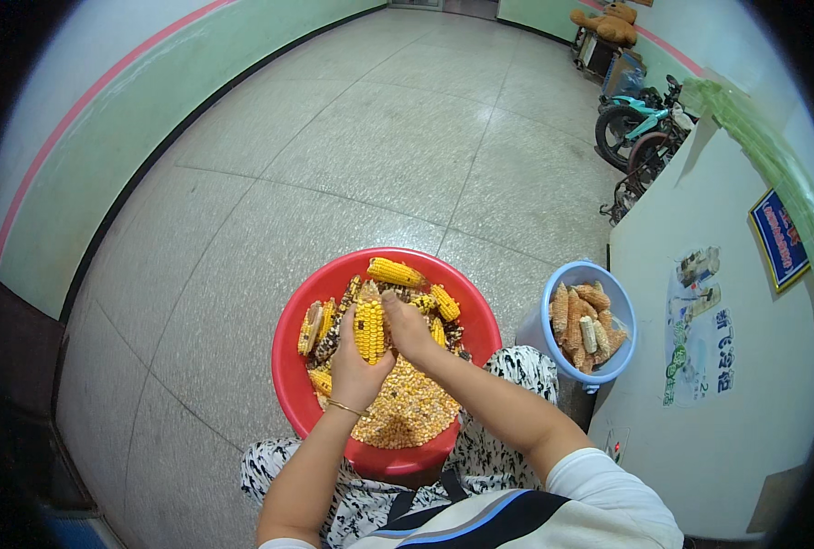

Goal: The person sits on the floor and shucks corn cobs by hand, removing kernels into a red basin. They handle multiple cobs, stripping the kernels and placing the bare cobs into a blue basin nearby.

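Over a red plastic basin [289, 405], my left hand [357, 374] is wrapped around an ear of dried yellow corn [370, 331], its husk end pointing away from me. My right hand [410, 329] presses against the ear's right side, thumb near its far tip. Loose corn kernels [407, 405] fill the near part of the basin. More ears lie at its far side, among them a yellow ear [396, 272] near the rim and a dark-speckled ear [326, 346] at the left. My right forearm hides some of the basin's contents.
A light-blue bucket [532, 329] of bare corncobs [575, 322] stands to the right, beside a white chest freezer [633, 384]. Farther back on the right are a turquoise bicycle [643, 123], boxes [616, 72] and a teddy bear [613, 26]. A green-and-white wall [153, 89] bounds the left.
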Demonstrator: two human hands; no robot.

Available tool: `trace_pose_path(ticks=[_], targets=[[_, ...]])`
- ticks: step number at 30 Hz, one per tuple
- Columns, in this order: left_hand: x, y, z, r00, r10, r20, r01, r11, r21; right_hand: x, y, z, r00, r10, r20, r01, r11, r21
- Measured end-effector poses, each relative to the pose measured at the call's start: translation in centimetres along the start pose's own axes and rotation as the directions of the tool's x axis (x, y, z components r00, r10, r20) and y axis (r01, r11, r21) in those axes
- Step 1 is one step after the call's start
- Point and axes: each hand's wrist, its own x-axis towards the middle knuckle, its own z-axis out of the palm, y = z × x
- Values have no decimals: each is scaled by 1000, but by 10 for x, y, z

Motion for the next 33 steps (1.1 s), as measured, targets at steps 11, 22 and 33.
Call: trace_pose_path(ticks=[11,22,33], targets=[[-4,5,11,997,-55,57,48,992,114,4,24,1,992,-96,-86,100,994,41],[-6,-16,2,996,13,85,-16,999,36,2,12,-8,930,-367,-2,329,838,-435],[-7,-25,-10,994,-63,84,72,991,-115,-3,-8,6,994,-96,-44,80,957,-279]])
